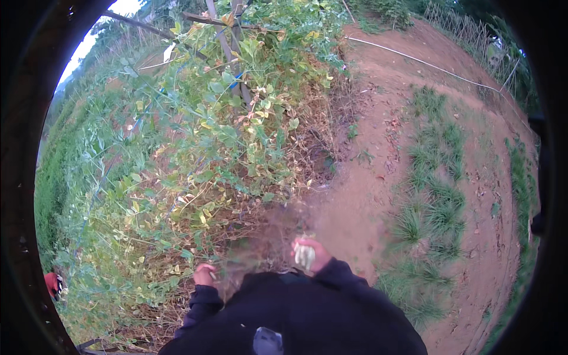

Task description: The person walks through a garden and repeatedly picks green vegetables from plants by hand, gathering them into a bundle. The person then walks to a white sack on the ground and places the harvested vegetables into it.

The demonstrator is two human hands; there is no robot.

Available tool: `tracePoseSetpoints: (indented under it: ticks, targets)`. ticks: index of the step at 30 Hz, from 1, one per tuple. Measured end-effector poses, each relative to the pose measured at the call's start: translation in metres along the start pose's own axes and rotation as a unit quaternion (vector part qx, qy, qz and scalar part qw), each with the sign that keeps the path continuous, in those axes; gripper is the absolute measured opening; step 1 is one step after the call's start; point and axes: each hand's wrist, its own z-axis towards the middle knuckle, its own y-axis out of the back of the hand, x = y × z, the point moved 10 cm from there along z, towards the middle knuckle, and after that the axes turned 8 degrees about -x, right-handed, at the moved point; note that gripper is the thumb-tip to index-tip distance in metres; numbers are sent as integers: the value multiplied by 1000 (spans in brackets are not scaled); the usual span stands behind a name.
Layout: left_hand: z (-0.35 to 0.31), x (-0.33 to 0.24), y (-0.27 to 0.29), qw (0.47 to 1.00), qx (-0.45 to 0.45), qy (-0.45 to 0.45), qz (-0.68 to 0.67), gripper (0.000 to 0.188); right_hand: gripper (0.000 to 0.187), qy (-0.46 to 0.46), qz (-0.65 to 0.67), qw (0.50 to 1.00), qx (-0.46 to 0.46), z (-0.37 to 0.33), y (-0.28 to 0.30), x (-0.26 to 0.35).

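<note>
My right hand [320, 252] is closed around a small bunch of pale whitish-green pods [305, 257], held in front of my dark jacket. Lower and to the left, my left hand [204, 274] is curled shut beside the climbing pea-like vines [195, 219]. A tiny pale bit shows at its fingertips, too small to name. Those vines carry green leaves higher up and yellowed, dry brown stems lower down. Both dark sleeves come in from the lower edge.
Wooden poles [228, 47] prop up the vines, with blue ties on them. To the right runs a reddish dirt path [370, 195] beside a row of grassy clumps [438, 195]. A thin white hose [426, 64] crosses the far slope. Something red and black [53, 285] shows at the left rim.
</note>
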Motion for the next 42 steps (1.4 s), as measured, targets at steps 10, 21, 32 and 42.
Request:
tracePoseSetpoints:
  ticks: [10, 21, 32, 42]
  targets:
    - [-202, -50, -301, 869, 488, 79, 13, 25, 19, 54, -63, 994, -74, -42, 47, 45]
    - [-234, -55, -369, 848, 527, 9, 44, 19, 23, 138, -108, 973, -148, -94, 66, 98]
    - [-246, -57, -489, 820, 557, -76, 109, 20, 27, 135, -91, 969, -185, -74, 126, 194]
    - [-234, -129, -640, 827, 467, -270, 160, 32, 36, 77, -104, 981, -142, -19, 151, 353]
